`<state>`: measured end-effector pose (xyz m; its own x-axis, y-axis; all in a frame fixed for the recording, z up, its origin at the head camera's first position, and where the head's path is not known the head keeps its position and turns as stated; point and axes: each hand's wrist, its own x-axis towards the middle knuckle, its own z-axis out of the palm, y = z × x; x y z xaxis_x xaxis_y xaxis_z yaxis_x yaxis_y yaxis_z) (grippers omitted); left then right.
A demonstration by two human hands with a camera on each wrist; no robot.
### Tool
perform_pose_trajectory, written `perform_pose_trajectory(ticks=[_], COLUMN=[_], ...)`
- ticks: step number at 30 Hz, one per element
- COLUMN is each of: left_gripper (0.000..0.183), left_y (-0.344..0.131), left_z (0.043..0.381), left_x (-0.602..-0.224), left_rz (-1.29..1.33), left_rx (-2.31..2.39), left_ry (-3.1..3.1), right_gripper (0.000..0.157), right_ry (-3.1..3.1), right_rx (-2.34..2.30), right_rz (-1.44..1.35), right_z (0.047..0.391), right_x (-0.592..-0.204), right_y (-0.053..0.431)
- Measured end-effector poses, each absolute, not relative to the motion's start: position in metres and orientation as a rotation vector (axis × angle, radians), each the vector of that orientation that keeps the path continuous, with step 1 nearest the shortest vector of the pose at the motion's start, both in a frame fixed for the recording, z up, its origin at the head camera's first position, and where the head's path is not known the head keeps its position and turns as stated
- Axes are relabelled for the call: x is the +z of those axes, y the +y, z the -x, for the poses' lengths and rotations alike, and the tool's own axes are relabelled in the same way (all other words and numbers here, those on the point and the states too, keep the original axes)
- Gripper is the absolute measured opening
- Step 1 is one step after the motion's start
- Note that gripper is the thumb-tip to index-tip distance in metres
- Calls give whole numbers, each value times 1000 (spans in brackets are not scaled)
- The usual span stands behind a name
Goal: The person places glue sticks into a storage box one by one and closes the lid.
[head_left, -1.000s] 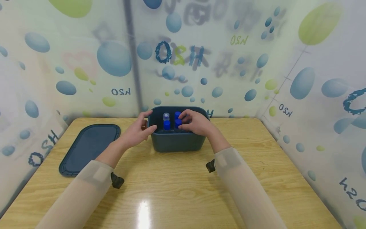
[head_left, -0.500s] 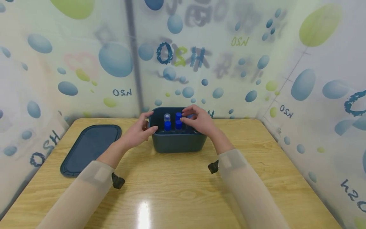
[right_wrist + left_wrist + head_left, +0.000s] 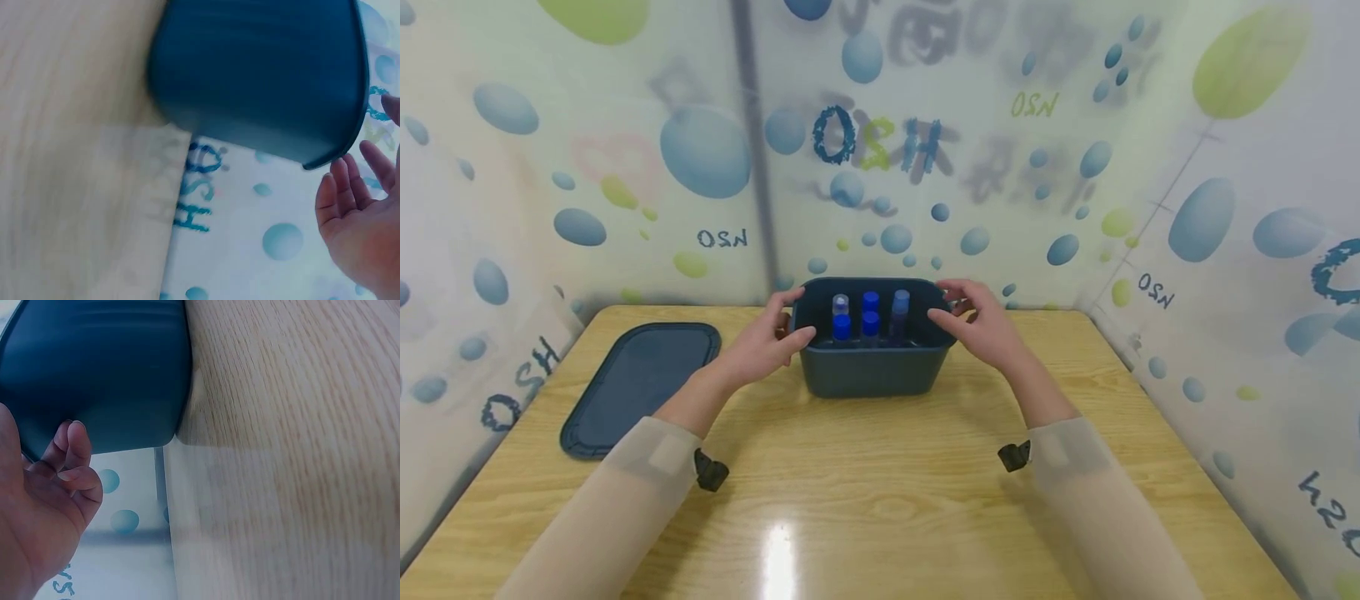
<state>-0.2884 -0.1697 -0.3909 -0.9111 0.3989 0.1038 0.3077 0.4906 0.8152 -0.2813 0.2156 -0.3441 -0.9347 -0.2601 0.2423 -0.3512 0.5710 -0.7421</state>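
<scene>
A dark blue-green plastic bin [image 3: 872, 372] stands on the table. Inside it several small bottles stand upright: two blue-capped ones in front, a blue-capped bottle [image 3: 870, 302] and a clear-topped bottle [image 3: 840, 305] behind them, and a taller bluish bottle [image 3: 899, 315] at the right. My left hand [image 3: 763, 340] holds the bin's left end, thumb over the rim; in the left wrist view its bent fingers [image 3: 77, 440] rest against the outer wall. At the right end my right hand [image 3: 988, 325] spreads round the rim, fingers loose; in the right wrist view the fingertips are right at the rim's corner.
A dark flat lid [image 3: 640, 387] with rounded corners lies on the wooden table [image 3: 880, 500] to the left, beside my left forearm. Patterned curtain walls [image 3: 925, 225] enclose the table at the back and both sides, the rear one close behind the bin.
My right hand has left the blue-capped bottles and moved right to the bin's right rim, uncovering the bluish bottle. The left hand has stayed at the left end.
</scene>
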Motion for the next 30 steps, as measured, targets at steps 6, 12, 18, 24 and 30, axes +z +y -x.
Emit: perform_pose_trajectory(ticks=[6,12,18,24,30], left_gripper=[80,79,80,81,81], left_y=[-169,-168,-168,-168,-170], left_z=[288,288,288,289,288], left_x=[-390,-390,-389,-389,-388], left_rz=[-606,-603,-600,-606,-597], left_rx=[1402,1399,1390,1385,1385], left_ry=[2634,2636,2634,2627,2615], right_gripper=[69,76,78,76,76], right_ry=[-2819,-2883,-2891,-2884,-2868], right_rx=[1241,1233,1271,1324,1374], right_rz=[-493,-468,-453,-436,-426], right_z=[274,270,269,268,267], right_x=[-356,-366,-371,-374,-376], right_y=[235,245,246,245,243])
